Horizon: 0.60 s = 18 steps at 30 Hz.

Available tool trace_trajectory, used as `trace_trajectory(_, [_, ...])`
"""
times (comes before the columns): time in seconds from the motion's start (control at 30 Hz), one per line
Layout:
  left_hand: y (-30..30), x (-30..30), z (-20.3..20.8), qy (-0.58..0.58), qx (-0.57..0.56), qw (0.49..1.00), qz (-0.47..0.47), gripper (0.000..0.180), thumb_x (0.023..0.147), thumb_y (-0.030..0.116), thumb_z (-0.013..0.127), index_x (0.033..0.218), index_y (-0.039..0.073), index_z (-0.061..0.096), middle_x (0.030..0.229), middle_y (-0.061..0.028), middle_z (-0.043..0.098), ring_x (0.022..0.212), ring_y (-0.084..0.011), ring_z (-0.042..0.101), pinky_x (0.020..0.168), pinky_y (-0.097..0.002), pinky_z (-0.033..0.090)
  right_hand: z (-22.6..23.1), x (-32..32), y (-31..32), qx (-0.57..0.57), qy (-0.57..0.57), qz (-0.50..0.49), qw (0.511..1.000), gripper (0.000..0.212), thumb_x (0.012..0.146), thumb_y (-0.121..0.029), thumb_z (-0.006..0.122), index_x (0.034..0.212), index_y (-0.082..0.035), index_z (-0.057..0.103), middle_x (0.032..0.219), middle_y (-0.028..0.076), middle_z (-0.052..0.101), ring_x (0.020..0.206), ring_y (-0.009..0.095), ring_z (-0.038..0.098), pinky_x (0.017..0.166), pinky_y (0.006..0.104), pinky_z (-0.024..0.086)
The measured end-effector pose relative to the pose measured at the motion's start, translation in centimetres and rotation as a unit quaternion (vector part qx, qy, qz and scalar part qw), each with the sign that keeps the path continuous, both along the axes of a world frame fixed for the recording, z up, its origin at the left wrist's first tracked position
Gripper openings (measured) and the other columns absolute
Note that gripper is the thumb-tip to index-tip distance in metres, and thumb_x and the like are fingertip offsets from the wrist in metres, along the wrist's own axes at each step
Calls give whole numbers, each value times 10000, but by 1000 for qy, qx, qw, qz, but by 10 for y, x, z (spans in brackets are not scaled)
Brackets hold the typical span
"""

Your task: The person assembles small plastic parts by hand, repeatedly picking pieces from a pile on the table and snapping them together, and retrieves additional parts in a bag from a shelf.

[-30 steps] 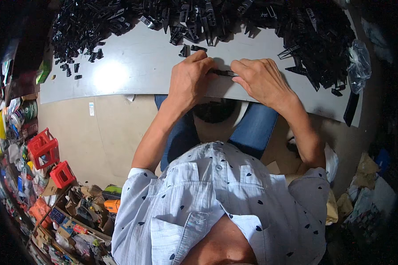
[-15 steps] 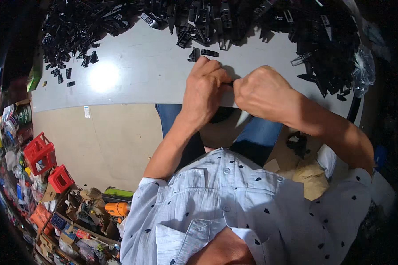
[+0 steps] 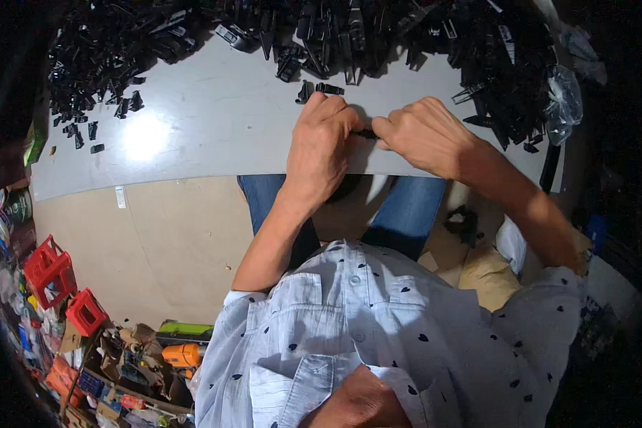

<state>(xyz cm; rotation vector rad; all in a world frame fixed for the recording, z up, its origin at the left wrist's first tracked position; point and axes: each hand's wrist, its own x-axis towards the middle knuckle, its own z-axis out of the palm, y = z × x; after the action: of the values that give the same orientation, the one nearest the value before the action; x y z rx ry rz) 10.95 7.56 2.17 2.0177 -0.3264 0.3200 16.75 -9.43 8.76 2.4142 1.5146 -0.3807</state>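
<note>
Over the near edge of the grey table (image 3: 221, 121), my left hand (image 3: 319, 146) is closed round a small black plastic part (image 3: 367, 133). From the other side my right hand (image 3: 426, 135) pinches at the same part, its fingers bent tight. Only a short dark piece shows in the gap between the hands; the rest is covered by fingers. Just beyond my left knuckles lie two loose pieces, an upright black clip (image 3: 304, 91) and a flat black clip (image 3: 329, 89).
A heap of small black parts (image 3: 93, 64) lies far left, longer black pieces (image 3: 349, 43) far centre, and more (image 3: 496, 85) at right beside a clear plastic bag (image 3: 563, 103). Red plastic stools (image 3: 50, 274) and an orange tool (image 3: 183, 355) sit among clutter on the floor at left.
The view has shifted slightly. My right hand has drawn a little away from my left, so the gap between them is wider and more of the black part shows.
</note>
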Motion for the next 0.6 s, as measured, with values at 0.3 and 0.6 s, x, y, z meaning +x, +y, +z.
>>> trace_trajectory(0.3, [7,-12,0,66,-113,990,-48,269,592,-16,803,743,11,581,751,-64,599,693,-212,539,636,-307,437,2,-29,-52,303,107,-151,935,254,774,-71,720,849,5,489,733,151,507,639,350,534,557,416,408])
trace_trajectory(0.6, [10,-33,11,391,-494,719,-295,459,735,74,772,1129,-47,568,1003,-148,673,894,-174,662,757,-266,556,1,-57,-56,381,138,-104,908,279,766,-103,732,798,-21,467,693,129,530,620,297,586,535,386,444])
